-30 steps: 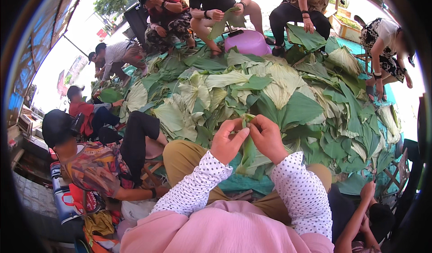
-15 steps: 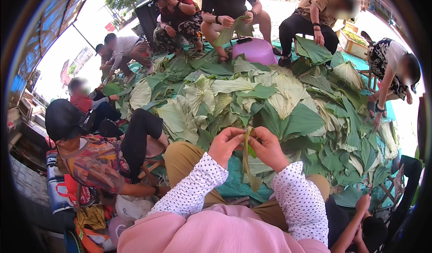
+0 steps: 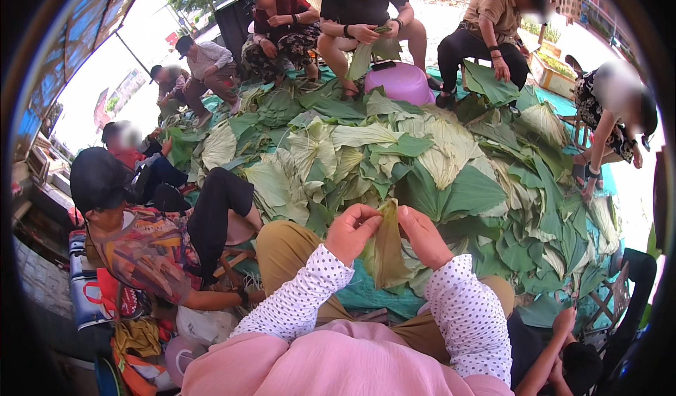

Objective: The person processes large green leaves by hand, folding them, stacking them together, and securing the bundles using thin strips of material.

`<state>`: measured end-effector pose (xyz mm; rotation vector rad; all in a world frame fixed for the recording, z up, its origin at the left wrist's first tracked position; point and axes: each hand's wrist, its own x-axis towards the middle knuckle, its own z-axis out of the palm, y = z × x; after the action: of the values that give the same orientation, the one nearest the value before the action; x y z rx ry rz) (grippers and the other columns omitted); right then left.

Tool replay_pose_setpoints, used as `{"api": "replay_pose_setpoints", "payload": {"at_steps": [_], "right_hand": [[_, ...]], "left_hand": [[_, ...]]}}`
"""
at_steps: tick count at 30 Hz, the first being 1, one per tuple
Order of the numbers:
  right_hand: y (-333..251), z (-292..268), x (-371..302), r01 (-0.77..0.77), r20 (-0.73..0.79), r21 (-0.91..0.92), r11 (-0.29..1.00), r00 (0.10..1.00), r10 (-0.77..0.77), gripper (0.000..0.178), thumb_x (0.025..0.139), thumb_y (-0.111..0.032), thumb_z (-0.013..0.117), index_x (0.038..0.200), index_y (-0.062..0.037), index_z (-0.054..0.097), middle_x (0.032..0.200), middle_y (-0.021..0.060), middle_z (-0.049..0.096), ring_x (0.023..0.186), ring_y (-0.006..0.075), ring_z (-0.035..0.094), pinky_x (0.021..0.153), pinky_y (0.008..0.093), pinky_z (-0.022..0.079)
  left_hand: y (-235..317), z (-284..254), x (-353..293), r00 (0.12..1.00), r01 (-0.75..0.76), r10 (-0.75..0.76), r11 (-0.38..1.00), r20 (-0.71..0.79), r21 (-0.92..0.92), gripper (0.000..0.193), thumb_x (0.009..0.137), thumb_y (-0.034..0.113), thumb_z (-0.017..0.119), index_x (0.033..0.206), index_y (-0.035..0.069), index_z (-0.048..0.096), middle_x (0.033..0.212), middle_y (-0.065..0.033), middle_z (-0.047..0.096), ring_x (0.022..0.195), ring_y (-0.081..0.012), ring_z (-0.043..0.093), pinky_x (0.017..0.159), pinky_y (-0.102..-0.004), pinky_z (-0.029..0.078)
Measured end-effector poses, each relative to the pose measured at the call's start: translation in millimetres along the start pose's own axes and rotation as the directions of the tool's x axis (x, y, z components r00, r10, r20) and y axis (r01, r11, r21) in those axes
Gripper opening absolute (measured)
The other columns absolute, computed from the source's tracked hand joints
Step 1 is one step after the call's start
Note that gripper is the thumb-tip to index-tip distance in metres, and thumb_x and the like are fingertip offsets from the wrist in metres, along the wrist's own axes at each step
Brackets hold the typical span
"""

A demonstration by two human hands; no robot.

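Between my hands hangs a wilted yellow-green leaf (image 3: 389, 252), its narrow top up and its wider, ragged part spreading downward. My left hand (image 3: 351, 234) pinches it near the top with thumb and fingertips. At the opposite edge is my right hand (image 3: 424, 237), thumb raised against the leaf and fingers curled partly out of sight behind it. Just past my hands lies a broad heap of large fan-shaped leaves (image 3: 429, 149), some fresh green, others pale and dried.
A teal sheet (image 3: 366, 294) lies under the heap. Several people sit or bend around it, one close on my left (image 3: 151, 248). Another person's hands (image 3: 560, 332) show at lower right. A pink-purple basin (image 3: 399, 83) stands at the far side; bags (image 3: 137, 340) crowd the lower left.
The leaf, a narrow twisted strip before, is now spread wider and hangs flatter between my hands. My right thumb has straightened upward, and my hands are slightly farther apart.
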<state>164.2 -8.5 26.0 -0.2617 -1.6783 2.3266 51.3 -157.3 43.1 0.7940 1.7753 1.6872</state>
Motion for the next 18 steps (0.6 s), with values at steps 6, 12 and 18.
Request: {"api": "replay_pose_setpoints", "payload": {"at_steps": [6, 12, 18], "right_hand": [[2.3, 2.6, -4.7, -0.051, -0.017, -0.287, 0.957, 0.999, 0.048, 0.038, 0.099, -0.037, 0.05, 0.098, 0.0, 0.061, 0.082, -0.0032, 0.057, 0.075, 0.0065, 0.046, 0.067, 0.0245, 0.041], [3.2, -3.1, -21.3, -0.15, -0.147, -0.313, 0.938, 0.983, 0.109, 0.038, 0.096, -0.035, 0.054, 0.091, 0.0016, 0.063, 0.075, -0.0017, 0.056, 0.069, 0.007, 0.045, 0.061, 0.0263, 0.04], [30.1, -20.1, -27.1, -0.301, -0.269, -0.396, 0.868, 0.941, 0.203, 0.039, 0.091, -0.034, 0.058, 0.09, 0.0044, 0.064, 0.07, 0.0019, 0.056, 0.066, 0.0108, 0.046, 0.061, 0.0286, 0.042]], "left_hand": [[-3.9, 6.4, -10.4, 0.978, -0.206, 0.196, 0.946, 0.067, 0.251, 0.007, 0.091, 0.006, 0.062, 0.096, 0.001, 0.06, 0.089, -0.0031, 0.062, 0.078, -0.0079, 0.058, 0.072, -0.0237, 0.048], [-4.6, 9.7, -17.7, 0.979, -0.2, 0.187, 0.961, 0.085, 0.191, 0.008, 0.095, 0.007, 0.055, 0.1, 0.001, 0.057, 0.096, -0.0045, 0.062, 0.084, -0.0092, 0.061, 0.075, -0.0239, 0.05], [30.3, -1.6, -24.6, 0.981, -0.191, 0.195, 0.976, 0.025, -0.104, 0.009, 0.099, 0.008, 0.048, 0.104, 0.001, 0.049, 0.101, -0.0127, 0.065, 0.087, -0.0153, 0.065, 0.078, -0.0266, 0.053]]}}
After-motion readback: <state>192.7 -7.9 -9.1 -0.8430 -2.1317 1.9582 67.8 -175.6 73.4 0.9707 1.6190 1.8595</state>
